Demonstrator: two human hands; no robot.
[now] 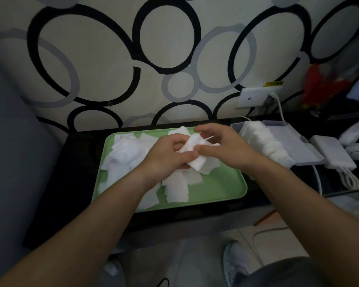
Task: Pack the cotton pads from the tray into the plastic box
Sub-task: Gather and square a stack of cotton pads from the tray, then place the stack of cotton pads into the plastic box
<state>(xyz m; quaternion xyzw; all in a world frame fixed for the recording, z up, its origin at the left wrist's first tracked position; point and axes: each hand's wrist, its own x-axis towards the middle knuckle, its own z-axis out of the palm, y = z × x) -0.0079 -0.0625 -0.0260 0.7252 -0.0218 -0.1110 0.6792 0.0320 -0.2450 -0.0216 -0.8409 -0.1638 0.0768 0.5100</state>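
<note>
Tray (226, 189), green, sits flat on a black table (75, 162) against a wall (104, 59) papered in black and grey rings. Loose white pads (177, 190) lie scattered over most of it, overlapping, thickest toward the left and far side; the near right corner shows bare green.

Left hand (166, 156) is raised over the tray's middle, fingers and thumb curled round a small stack (195, 150) of pads, held tilted with one end pointing up and away. Right hand (222, 146) meets it from the right: the thumb tip rests against the stack's right edge, and the fingers arch above its upper end. Whether those fingers touch the stack cannot be told, so a grip on that side is not confirmed.

Box (298, 141), pale plastic, stands just beside the tray's far right corner with its top open. A row (265, 139) of pads stands on edge inside, packed along its left side.

Right of the box lies a white charger (334, 154), with white cables (348, 179) trailing from it. A white socket (255, 97) is mounted on the wall above the box.
</note>
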